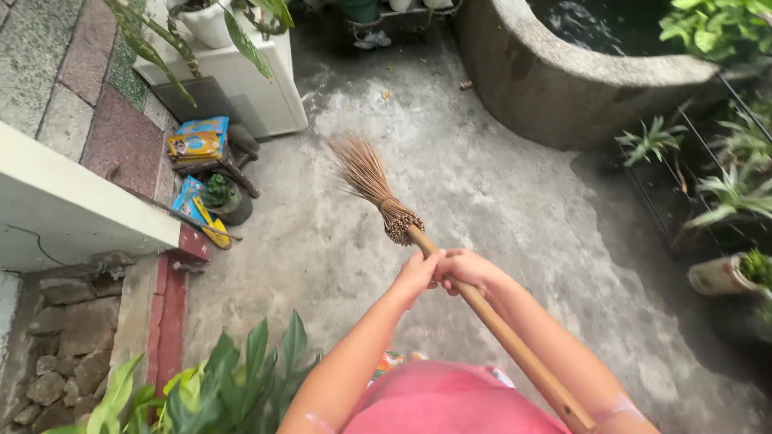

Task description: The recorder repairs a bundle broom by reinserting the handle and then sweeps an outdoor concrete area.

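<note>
Head view, broom (450, 277) bristles up-left, handle down-right

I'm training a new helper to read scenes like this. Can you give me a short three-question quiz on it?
1. True or false: both hands grip the broom handle.
2. The broom's bristles point toward: A) the concrete basin B) the white planter box C) the person's feet
3. What surface lies under the bristles?

Key:
1. True: left hand and right hand sit together near the bound head.
2. B, the white planter box.
3. The bare concrete floor.
</note>
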